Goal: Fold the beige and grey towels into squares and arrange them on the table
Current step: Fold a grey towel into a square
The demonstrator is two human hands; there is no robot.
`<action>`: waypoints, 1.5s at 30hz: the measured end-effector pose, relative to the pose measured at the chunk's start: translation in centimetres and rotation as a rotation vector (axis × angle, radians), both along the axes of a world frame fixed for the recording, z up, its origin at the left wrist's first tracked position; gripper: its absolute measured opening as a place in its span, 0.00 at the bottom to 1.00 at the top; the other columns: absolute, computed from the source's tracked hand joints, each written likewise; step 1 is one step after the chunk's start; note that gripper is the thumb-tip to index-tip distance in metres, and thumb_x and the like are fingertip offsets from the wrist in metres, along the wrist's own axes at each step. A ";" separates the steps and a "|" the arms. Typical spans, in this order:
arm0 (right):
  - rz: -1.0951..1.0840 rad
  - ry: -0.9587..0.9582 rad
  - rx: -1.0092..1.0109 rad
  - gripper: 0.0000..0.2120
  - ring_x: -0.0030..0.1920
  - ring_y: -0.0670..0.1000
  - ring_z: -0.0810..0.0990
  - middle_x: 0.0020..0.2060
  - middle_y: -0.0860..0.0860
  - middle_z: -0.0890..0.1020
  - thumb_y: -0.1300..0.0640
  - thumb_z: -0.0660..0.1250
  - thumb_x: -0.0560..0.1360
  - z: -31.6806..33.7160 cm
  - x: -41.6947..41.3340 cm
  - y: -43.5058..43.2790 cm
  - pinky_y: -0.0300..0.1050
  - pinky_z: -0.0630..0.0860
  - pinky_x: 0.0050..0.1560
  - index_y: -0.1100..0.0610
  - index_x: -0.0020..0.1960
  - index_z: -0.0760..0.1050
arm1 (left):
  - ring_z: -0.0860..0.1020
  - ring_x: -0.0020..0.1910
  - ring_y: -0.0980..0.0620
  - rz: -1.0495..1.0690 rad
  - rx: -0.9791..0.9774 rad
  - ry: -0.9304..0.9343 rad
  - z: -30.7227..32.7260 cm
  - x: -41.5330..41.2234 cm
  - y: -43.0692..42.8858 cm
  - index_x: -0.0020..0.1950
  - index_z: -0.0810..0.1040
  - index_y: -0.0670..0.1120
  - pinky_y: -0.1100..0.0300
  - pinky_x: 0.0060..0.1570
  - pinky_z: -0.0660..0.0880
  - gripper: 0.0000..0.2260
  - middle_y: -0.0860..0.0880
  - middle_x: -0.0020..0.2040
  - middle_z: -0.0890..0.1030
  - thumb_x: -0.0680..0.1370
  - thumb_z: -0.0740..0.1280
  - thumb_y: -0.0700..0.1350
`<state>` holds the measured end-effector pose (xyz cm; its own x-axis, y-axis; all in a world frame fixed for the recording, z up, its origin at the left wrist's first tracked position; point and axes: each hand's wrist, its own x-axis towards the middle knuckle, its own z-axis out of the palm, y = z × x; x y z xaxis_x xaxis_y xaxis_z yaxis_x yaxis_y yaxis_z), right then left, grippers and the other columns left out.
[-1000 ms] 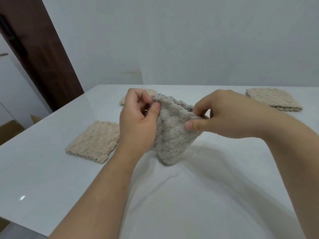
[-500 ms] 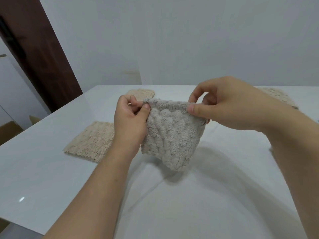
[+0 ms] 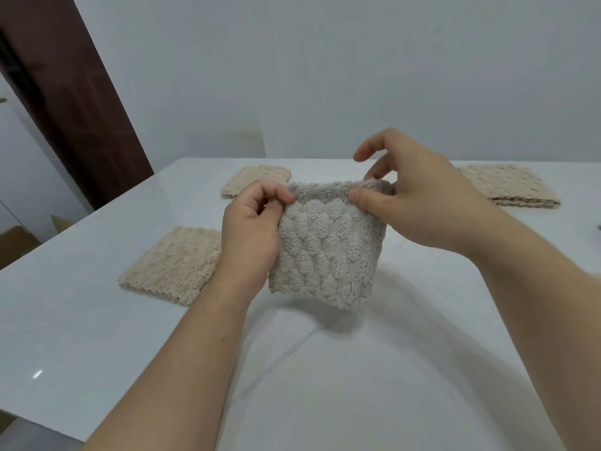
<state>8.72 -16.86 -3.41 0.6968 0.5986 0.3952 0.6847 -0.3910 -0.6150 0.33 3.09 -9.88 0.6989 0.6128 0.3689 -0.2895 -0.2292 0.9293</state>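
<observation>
We pinch the grey towel (image 3: 325,255), hanging centre frame above the surface (image 3: 357,385), left hand (image 3: 250,236) and right hand (image 3: 419,203) grips each clamped on a top corner. Best level both corners, edges matched, before lowering flat.

Both hands held a grey towel up above the white desk.

The left hand (image 3: 250,229) and right hand (image 3: 419,196) each pinched a top corner of the grey towel (image 3: 328,252), which hung above the desk (image 3: 97,320). Three folded beige towels lay on it: near left (image 3: 172,265), far left (image 3: 257,182), far right (image 3: 507,187).
</observation>
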 end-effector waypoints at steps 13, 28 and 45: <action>-0.054 0.152 0.124 0.16 0.41 0.48 0.81 0.53 0.41 0.80 0.52 0.73 0.76 -1.7 2.1 -0.3 0.37 0.74 0.29 0.42 0.59 0.71 | 0.85 0.56 0.44 -0.355 -0.580 0.400 0.0 0.2 -1.2 0.62 0.82 0.39 0.49 0.58 0.80 0.20 0.42 0.56 0.86 0.75 0.75 0.49; -0.224 0.816 0.470 0.29 0.56 0.52 0.83 0.56 0.50 0.80 0.54 0.71 0.69 -9.4 -2.4 -1.1 0.54 0.77 0.63 0.45 0.68 0.67 | 0.76 0.42 0.54 0.193 0.326 0.444 0.8 4.8 -1.5 0.49 0.74 0.48 0.59 0.38 0.68 0.12 0.54 0.42 0.76 0.83 0.64 0.56; -0.374 0.635 0.461 0.19 0.46 0.42 0.81 0.48 0.45 0.81 0.52 0.70 0.77 -10.7 -2.7 0.1 0.37 0.71 0.40 0.43 0.63 0.67 | 0.86 0.44 0.43 0.062 -0.248 0.476 0.3 9.6 -2.8 0.50 0.82 0.40 0.42 0.52 0.83 0.11 0.43 0.46 0.87 0.76 0.71 0.48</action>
<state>6.00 -16.71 -14.13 0.9867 0.1619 0.0119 0.0348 -0.1394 -0.9896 9.89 0.29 -9.57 0.7130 0.6869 -0.1407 0.1837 0.0108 0.9829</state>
